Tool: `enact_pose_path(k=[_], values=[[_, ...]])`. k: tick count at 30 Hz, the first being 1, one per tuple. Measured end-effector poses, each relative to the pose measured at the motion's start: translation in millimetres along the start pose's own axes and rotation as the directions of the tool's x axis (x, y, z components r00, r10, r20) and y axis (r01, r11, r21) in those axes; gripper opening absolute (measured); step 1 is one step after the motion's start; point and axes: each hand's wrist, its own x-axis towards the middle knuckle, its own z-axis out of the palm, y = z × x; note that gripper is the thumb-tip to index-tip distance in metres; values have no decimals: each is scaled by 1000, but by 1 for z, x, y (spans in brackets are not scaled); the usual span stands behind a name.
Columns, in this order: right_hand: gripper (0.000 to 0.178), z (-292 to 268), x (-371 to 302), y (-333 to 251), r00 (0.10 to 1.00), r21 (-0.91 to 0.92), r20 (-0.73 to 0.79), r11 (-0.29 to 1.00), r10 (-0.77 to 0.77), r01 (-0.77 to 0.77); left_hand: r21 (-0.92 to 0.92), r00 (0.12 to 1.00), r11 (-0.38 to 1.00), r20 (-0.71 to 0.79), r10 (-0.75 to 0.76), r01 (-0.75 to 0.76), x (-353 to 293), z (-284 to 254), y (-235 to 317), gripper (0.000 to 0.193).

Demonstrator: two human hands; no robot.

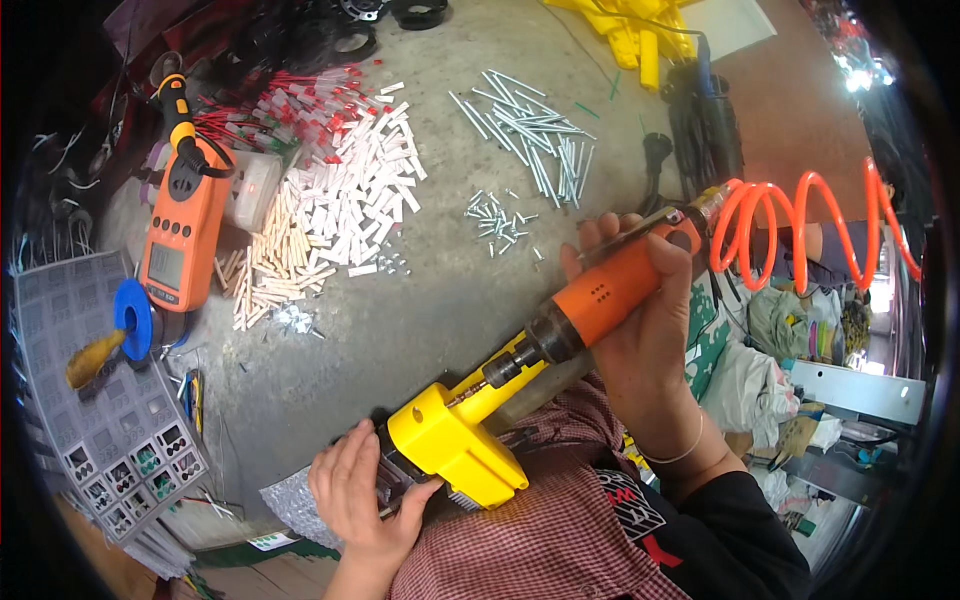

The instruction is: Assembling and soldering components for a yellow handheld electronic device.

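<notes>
My right hand (650,350) is wrapped round the orange body of a pneumatic screwdriver (603,298), which slants down to the left. Its long bit reaches into a hole in a yellow plastic tool housing (425,428), so the bit's tip is hidden. Against the dark end of that housing, my left hand (362,490) is closed, thumb on the near side and fingers on the far side. The housing is held low by the bench's near edge, against a checked apron (500,555). Bubble wrap (298,505) lies beside my left hand.
Long screws (535,130) and short screws (495,220) lie on the grey bench. White sleeves (365,195), tan sticks (280,255) and red-tipped wires (290,110) are heaped left, near an orange clamp meter (180,235) and compartment box (85,390). A coiled orange hose (765,240) trails right.
</notes>
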Motion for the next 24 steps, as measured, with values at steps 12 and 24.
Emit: enact_pose_path(k=[12,24], values=[[35,0,0,0,1000,27,-21,1000,9,-9,3,999,1000,33,-18,18,1,0,2,66],[26,-2,3,4,995,24,22,995,96,-97,-59,1000,998,-1,6,-6,6,-1,-1,66]])
